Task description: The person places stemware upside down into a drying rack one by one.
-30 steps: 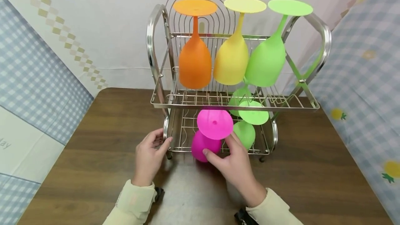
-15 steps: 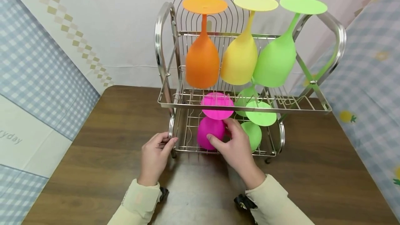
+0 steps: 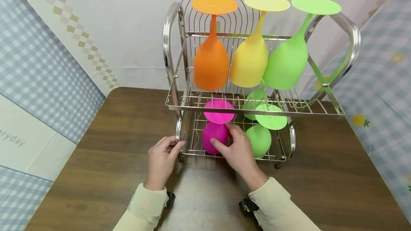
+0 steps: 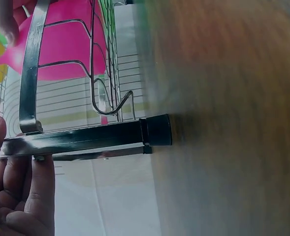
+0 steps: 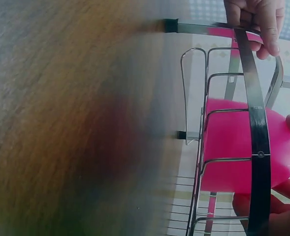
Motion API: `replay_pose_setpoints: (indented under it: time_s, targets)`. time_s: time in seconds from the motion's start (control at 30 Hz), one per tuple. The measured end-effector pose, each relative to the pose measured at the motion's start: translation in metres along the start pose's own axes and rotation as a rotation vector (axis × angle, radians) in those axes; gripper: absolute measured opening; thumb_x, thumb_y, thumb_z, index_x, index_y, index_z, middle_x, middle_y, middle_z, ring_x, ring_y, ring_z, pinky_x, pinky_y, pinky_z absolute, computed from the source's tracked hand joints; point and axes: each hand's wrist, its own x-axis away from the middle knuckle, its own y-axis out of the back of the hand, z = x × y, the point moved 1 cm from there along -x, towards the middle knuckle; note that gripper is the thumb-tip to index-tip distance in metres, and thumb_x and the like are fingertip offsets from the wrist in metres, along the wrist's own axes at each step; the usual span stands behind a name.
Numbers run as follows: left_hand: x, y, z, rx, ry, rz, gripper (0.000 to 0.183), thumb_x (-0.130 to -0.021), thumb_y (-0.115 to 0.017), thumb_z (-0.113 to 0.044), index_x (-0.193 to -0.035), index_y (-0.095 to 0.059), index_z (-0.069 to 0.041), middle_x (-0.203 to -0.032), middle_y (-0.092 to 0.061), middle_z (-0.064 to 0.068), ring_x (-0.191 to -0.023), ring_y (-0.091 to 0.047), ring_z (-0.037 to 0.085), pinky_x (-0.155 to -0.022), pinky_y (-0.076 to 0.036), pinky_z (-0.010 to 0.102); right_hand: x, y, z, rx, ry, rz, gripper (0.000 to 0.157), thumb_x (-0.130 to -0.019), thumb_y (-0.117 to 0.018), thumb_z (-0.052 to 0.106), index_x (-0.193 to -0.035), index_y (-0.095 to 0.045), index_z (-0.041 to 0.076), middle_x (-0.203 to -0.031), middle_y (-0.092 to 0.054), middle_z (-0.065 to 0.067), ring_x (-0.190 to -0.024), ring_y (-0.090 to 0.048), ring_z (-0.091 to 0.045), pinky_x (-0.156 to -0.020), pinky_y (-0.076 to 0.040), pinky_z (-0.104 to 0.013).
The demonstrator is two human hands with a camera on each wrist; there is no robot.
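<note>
In the head view, an upside-down magenta wine glass [image 3: 216, 139] stands on the lower shelf, its foot partly behind the upper shelf's front rail. My right hand [image 3: 239, 152] grips its bowl from the right, thumb in front. The right wrist view shows the bowl [image 5: 233, 147] mouth-down at the shelf wires, with fingers on either side. My left hand [image 3: 162, 161] holds the lower left post of the two-tier metal dish rack [image 3: 178, 131], thumb and fingers around it. Right of the magenta glass, a green wine glass [image 3: 259, 142] stands inverted, with another green one [image 3: 255, 103] behind.
Upside down on the upper shelf stand an orange wine glass [image 3: 211, 63], a yellow one [image 3: 249, 63] and a green one [image 3: 287, 61], their feet high above the front rail. The rack stands on a brown wooden table [image 3: 122, 131] before a pale cloth backdrop [image 3: 138, 45].
The magenta wine glass has moved back over the lower shelf's front edge onto the shelf, then slightly left, with my right hand gripping it. My left hand keeps holding the post.
</note>
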Motion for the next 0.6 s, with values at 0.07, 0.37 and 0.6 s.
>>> replay_pose_setpoints:
  time_s: [0.07, 0.37, 0.6]
  targets:
    - [-0.002, 0.001, 0.001, -0.019, -0.013, -0.003, 0.013, -0.084, -0.081, -0.011, -0.092, -0.075, -0.003, -0.082, -0.07, 0.003, -0.074, -0.072, 0.015, -0.068, -0.058, 0.013, -0.001, -0.001, 0.0, 0.012, 0.007, 0.011, 0.062, -0.084, -0.083, 0.028, -0.135, -0.059, 0.001, -0.119, -0.065, -0.014, -0.107, -0.063, -0.031, -0.09, -0.058, -0.049]
    - [-0.004, 0.008, 0.008, -0.075, -0.02, 0.028, 0.015, -0.085, -0.08, -0.013, -0.094, -0.076, -0.002, -0.082, -0.07, 0.003, -0.074, -0.072, 0.014, -0.067, -0.057, 0.012, 0.029, 0.013, 0.0, 0.043, 0.008, 0.063, 0.077, -0.087, -0.079, 0.038, -0.149, -0.047, 0.007, -0.149, -0.051, -0.011, -0.137, -0.047, -0.033, -0.112, -0.041, -0.054]
    - [0.003, 0.031, 0.001, -0.248, -0.085, 0.195, 0.06, -0.089, -0.078, -0.026, -0.14, -0.057, -0.001, -0.13, -0.065, 0.015, -0.116, -0.065, 0.028, -0.1, -0.054, 0.04, 0.084, 0.051, -0.011, 0.137, 0.248, -0.03, 0.076, -0.083, -0.083, 0.035, -0.147, -0.051, 0.011, -0.148, -0.052, -0.009, -0.135, -0.05, -0.03, -0.119, -0.033, -0.032]
